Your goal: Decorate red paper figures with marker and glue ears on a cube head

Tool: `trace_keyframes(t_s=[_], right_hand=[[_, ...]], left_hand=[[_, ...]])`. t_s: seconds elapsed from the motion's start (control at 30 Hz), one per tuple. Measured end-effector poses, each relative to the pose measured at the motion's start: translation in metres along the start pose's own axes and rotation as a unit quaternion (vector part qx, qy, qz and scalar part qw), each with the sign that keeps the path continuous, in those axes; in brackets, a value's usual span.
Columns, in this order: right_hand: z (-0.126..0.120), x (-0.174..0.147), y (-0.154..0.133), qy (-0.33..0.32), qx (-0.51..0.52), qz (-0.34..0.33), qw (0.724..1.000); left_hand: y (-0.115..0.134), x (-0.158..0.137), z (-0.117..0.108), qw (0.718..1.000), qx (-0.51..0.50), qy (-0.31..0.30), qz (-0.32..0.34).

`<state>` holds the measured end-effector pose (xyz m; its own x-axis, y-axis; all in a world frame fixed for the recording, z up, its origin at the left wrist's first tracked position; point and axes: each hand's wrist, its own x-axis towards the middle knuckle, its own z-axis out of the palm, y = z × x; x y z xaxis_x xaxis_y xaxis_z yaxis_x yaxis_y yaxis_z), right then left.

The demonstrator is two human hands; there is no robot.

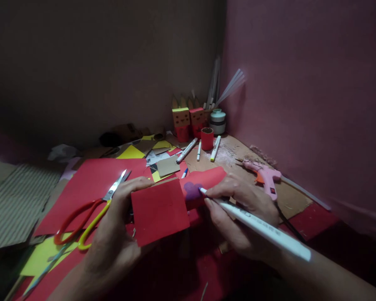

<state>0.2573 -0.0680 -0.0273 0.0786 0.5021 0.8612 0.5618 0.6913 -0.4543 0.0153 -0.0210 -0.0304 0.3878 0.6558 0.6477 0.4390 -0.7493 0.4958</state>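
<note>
My left hand is closed around a red paper-covered box, holding it by its left side above the table. A red tube-shaped part extends from the box to the right and bears a purple patch. Between thumb and fingers, my right hand grips a white marker. Its tip rests at the purple patch, and its long barrel slants down to the right. The underside of the box is hidden.
Scissors lie on red paper at left. Beyond are loose markers, a small red tube and two box-headed cardboard figures. A pink glue gun lies right, near the wall. Corrugated cardboard sits far left.
</note>
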Motion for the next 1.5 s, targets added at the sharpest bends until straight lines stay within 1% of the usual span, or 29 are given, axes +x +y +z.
trace_keyframes(t_s=[0.07,0.2,0.3,0.4,0.47,0.53,0.6,0.7,0.77,1.0,1.17,1.23,1.3,1.33,1.37,1.47,1.5], right_hand=[[0.002,0.000,0.003,0.002,0.007,-0.017,1.000],[0.002,0.002,0.004,0.002,0.009,-0.027,1.000],[-0.002,0.003,-0.001,-0.009,-0.009,-0.007,1.000],[-0.007,0.004,-0.006,-0.012,-0.028,0.015,0.999],[-0.008,0.004,-0.007,-0.014,-0.031,0.016,0.999],[-0.006,0.003,-0.006,-0.015,-0.027,0.021,0.999],[-0.003,0.002,-0.002,-0.010,-0.012,0.013,1.000],[0.002,0.000,0.004,0.002,0.017,-0.013,1.000],[0.002,0.001,0.004,0.007,0.019,-0.016,1.000],[-0.007,0.004,-0.007,-0.019,-0.027,0.023,0.999],[-0.002,0.002,-0.004,-0.012,-0.006,0.014,1.000],[0.000,0.001,-0.003,-0.007,-0.006,0.005,1.000],[0.000,0.002,-0.003,0.005,0.000,-0.005,1.000],[-0.001,0.003,-0.004,0.010,0.003,-0.001,1.000],[-0.002,0.004,-0.005,0.006,0.004,0.022,1.000],[-0.006,0.005,-0.007,0.018,0.033,0.072,0.997],[-0.006,0.005,-0.008,0.029,0.044,0.077,0.996]], left_hand=[[0.001,0.001,0.000,1.000,-0.007,0.009,0.000],[0.005,0.002,0.002,1.000,0.013,-0.007,0.007],[0.010,0.002,0.005,0.999,-0.001,0.027,-0.029],[0.012,0.002,0.005,0.999,-0.012,0.021,-0.047],[0.010,0.002,0.004,0.999,-0.009,0.009,-0.033],[0.007,0.002,0.003,1.000,-0.007,0.008,-0.009],[0.005,0.003,0.002,1.000,-0.005,0.009,0.004],[0.005,0.003,0.002,1.000,0.003,0.005,-0.001],[0.005,0.002,0.002,1.000,0.003,0.000,-0.002],[0.003,0.000,0.002,1.000,0.000,0.013,0.001],[0.005,0.001,0.000,1.000,0.016,-0.005,0.012],[0.009,0.001,0.001,1.000,0.015,-0.002,0.005],[0.014,0.001,0.003,0.999,0.010,0.018,-0.027],[0.016,0.001,0.004,0.999,0.006,0.024,-0.040],[0.016,0.001,0.005,0.998,0.004,0.028,-0.051],[0.014,0.001,0.004,0.999,0.008,0.016,-0.036],[0.012,0.002,0.003,1.000,0.012,0.013,-0.026]])
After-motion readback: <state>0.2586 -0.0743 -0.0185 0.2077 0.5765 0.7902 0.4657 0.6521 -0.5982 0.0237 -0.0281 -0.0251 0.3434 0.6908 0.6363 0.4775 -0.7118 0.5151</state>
